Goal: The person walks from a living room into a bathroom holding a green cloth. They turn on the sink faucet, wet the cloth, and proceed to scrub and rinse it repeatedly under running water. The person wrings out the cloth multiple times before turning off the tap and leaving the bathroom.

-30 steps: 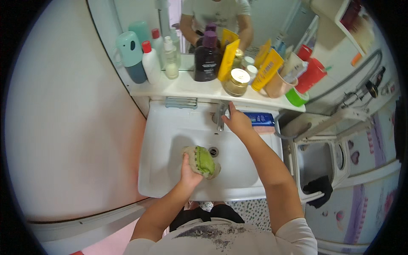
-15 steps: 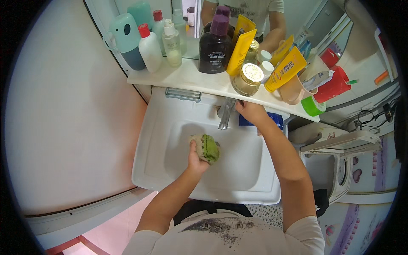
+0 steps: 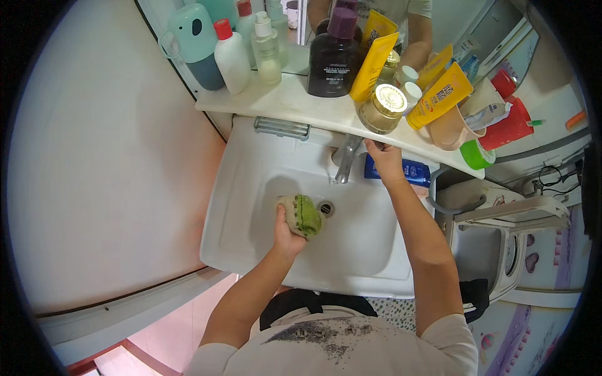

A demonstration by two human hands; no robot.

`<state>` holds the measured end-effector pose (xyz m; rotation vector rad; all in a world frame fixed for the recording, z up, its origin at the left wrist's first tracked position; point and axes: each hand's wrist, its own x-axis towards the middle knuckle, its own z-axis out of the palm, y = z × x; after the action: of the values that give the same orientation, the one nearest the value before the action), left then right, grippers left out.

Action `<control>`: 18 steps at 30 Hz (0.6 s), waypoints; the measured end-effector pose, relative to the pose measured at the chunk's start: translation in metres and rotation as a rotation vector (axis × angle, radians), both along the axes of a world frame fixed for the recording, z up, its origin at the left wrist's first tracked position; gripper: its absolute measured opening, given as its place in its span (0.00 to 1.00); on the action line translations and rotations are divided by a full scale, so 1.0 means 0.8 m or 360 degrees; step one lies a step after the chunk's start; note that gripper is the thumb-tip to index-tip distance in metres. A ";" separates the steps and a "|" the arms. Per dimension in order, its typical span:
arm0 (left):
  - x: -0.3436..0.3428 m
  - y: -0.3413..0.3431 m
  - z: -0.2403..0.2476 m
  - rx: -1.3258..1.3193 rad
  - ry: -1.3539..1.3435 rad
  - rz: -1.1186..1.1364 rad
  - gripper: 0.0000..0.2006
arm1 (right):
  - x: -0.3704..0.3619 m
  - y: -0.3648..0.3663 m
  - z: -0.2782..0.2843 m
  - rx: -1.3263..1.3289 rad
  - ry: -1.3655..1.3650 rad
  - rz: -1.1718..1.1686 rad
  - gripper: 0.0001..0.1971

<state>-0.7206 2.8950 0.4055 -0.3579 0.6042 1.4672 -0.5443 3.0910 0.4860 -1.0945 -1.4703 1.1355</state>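
My left hand (image 3: pixel 288 233) is closed round a folded green and beige cloth (image 3: pixel 306 216), held over the basin of the white sink (image 3: pixel 241 207). Part of the round drain (image 3: pixel 326 208) shows just right of the cloth. At the far side of the sink stands a chrome faucet (image 3: pixel 346 160). My right hand (image 3: pixel 387 161) is just right of it, under the shelf edge, with thumb and fingers drawn together. What they pinch is partly hidden by the shelf and hand. A blue packet (image 3: pixel 411 172) lies on the sink rim beneath my right wrist.
Above the sink runs a white shelf (image 3: pixel 285 94) with a dark purple-capped bottle (image 3: pixel 332 62), yellow tubes (image 3: pixel 442 97), a gold-lidded jar (image 3: pixel 382 109), cups and pump bottles. A grey soap rack (image 3: pixel 282 128) sits at the sink's back edge. A white wall panel (image 3: pixel 113 169) bounds the left.
The view has shifted a little. My right hand sits slightly farther from the faucet, and more of the blue packet shows. The cloth has moved slightly left of the drain, uncovering it.
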 end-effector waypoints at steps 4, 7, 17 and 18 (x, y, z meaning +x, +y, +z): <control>-0.006 -0.005 -0.004 0.0027 -0.0015 0.0004 0.24 | -0.003 -0.013 0.001 -0.0218 0.0196 -0.0053 0.12; 0.002 0.004 0.006 -0.0031 0.0006 -0.0030 0.24 | 0.010 -0.036 -0.027 -0.0218 0.0519 -0.0196 0.17; 0.057 0.083 -0.030 0.0126 -0.0161 -0.0256 0.28 | 0.009 -0.130 -0.175 -0.1961 0.1183 0.0004 0.27; 0.063 0.089 -0.036 0.0160 -0.0186 -0.0277 0.28 | 0.009 -0.131 -0.170 -0.2009 0.1483 0.0175 0.27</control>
<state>-0.6706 2.9659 0.3764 -0.3024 0.4544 1.2951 -0.5373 2.9865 0.3504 -0.9523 0.0404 2.3254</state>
